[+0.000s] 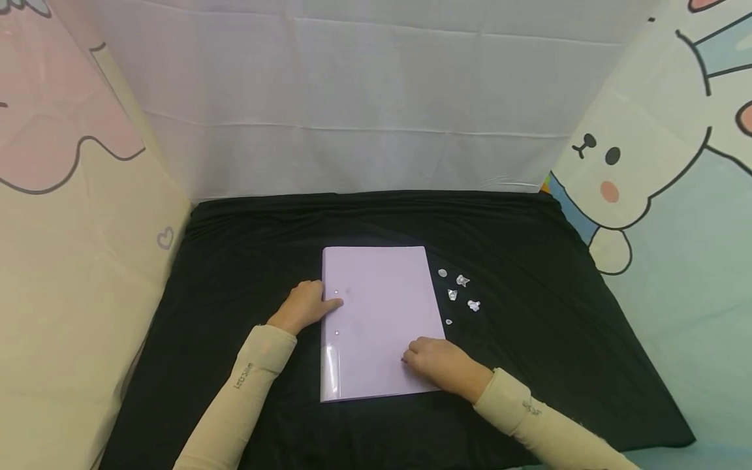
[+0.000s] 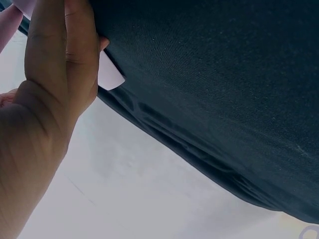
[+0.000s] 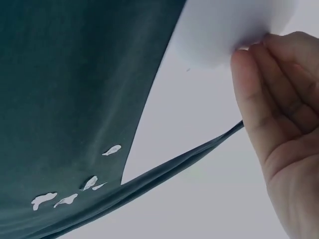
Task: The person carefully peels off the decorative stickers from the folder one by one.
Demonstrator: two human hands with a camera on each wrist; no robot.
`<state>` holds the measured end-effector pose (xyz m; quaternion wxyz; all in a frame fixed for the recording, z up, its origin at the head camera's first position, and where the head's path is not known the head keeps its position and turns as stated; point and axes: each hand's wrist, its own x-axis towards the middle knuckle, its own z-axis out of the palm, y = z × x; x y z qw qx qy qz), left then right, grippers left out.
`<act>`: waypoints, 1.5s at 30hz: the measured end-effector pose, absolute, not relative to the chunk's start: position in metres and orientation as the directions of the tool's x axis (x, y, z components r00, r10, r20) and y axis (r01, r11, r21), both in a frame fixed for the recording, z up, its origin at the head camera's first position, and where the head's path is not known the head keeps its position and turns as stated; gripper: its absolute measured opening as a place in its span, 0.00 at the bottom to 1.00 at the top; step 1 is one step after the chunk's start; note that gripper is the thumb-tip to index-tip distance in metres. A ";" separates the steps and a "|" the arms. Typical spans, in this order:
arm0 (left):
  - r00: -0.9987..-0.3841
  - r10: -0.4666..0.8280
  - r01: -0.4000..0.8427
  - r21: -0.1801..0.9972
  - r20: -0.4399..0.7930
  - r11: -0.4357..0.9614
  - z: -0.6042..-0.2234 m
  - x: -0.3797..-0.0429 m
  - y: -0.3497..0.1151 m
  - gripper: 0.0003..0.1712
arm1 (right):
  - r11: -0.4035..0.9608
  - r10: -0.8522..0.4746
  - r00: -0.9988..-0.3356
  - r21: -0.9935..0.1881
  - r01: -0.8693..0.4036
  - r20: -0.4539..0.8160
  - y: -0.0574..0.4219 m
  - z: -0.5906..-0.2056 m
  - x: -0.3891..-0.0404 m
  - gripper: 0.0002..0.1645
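A pale lilac folder lies closed, with two small metal rivets and a clear glossy patch near its left edge. My left hand grips that edge, thumb across the cover and the other fingers at the side. Over the folder's lower right part, my right hand has its fingers curled, tips close to the cover. In the right wrist view a small pale piece shows at those fingertips, mostly hidden. Small shiny pieces lie right of the folder, including a star-like one and a bear-like one.
A black cloth covers the table. Behind it hangs a white sheet. Panels with cartoon prints flank it, a cream and pink one on the left and a rabbit one on the right.
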<state>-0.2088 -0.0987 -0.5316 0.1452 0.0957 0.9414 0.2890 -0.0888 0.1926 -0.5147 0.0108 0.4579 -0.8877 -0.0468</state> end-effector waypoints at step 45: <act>-0.936 0.273 0.092 0.595 -0.222 0.799 -0.529 -0.207 -0.099 0.29 | 0.754 -0.655 -0.754 0.120 -0.646 0.052 0.305 -0.519 -0.098 0.10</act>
